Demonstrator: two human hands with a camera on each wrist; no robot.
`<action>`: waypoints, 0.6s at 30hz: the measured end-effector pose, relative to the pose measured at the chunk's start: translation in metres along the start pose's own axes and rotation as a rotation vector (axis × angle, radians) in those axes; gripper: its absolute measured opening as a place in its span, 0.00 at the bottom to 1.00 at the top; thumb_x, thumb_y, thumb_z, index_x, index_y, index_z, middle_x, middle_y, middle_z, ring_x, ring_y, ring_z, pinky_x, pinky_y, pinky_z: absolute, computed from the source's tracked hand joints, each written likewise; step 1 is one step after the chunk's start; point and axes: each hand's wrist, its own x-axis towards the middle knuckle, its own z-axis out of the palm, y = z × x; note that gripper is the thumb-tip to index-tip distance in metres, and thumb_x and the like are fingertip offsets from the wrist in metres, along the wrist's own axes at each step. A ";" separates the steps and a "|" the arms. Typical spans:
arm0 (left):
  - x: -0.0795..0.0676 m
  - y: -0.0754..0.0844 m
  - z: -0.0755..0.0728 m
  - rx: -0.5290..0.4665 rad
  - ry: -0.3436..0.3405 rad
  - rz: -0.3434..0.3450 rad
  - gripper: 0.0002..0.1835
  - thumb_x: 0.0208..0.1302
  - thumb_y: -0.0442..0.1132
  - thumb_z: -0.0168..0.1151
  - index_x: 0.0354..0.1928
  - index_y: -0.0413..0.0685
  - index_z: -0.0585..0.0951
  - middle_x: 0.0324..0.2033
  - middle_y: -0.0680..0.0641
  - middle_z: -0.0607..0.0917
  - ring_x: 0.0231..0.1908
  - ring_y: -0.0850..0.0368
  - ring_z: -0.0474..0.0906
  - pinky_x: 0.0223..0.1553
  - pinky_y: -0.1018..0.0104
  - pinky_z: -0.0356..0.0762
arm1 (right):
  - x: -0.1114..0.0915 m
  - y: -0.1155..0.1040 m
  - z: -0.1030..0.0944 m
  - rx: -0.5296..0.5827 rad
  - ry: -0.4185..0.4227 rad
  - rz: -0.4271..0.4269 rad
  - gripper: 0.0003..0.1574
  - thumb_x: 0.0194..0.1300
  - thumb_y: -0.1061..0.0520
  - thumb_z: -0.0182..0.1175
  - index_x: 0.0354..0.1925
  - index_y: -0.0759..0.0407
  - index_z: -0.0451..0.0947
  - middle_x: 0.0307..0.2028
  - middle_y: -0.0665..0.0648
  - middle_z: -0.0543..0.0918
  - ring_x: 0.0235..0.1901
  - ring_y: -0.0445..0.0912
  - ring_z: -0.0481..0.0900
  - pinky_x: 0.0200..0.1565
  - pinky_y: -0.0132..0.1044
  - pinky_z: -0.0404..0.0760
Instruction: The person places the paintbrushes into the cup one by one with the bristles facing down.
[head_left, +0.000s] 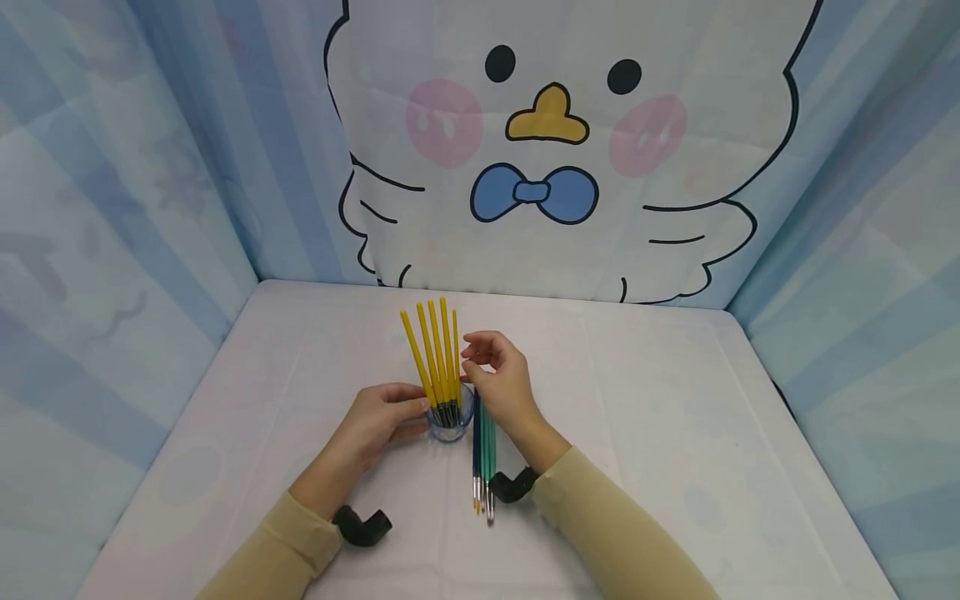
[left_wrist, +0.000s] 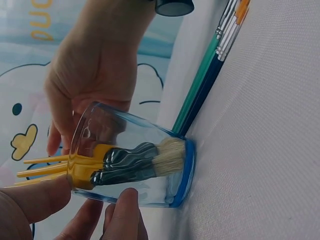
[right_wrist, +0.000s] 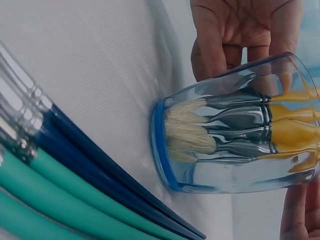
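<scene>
A clear glass cup (head_left: 448, 432) with a blue base stands on the table, several yellow-handled paintbrushes (head_left: 441, 350) in it with pale bristles (right_wrist: 190, 132) down. My left hand (head_left: 386, 417) holds the cup from its left side, thumb near the rim and fingers against the wall. To the right of the cup, my right hand (head_left: 501, 379) hovers beside the yellow handles, fingers loosely bent, with nothing seen in it. Below that hand lie green paintbrushes (head_left: 487, 442) and dark blue paintbrushes (head_left: 476, 442), bristle ends toward me.
A pale tablecloth (head_left: 637, 467) covers the table. Behind it hangs a cloth backdrop (head_left: 547, 250) printed with a cartoon face, and striped blue curtains (head_left: 135, 208) flank both sides. Each wrist bears a black camera mount (head_left: 363, 527).
</scene>
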 end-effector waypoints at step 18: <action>-0.001 0.000 0.001 -0.003 -0.009 -0.002 0.18 0.68 0.36 0.67 0.57 0.38 0.83 0.57 0.37 0.83 0.51 0.49 0.85 0.52 0.56 0.89 | -0.002 0.005 -0.012 0.065 0.020 0.110 0.17 0.71 0.67 0.57 0.56 0.58 0.78 0.47 0.67 0.81 0.43 0.57 0.81 0.42 0.41 0.92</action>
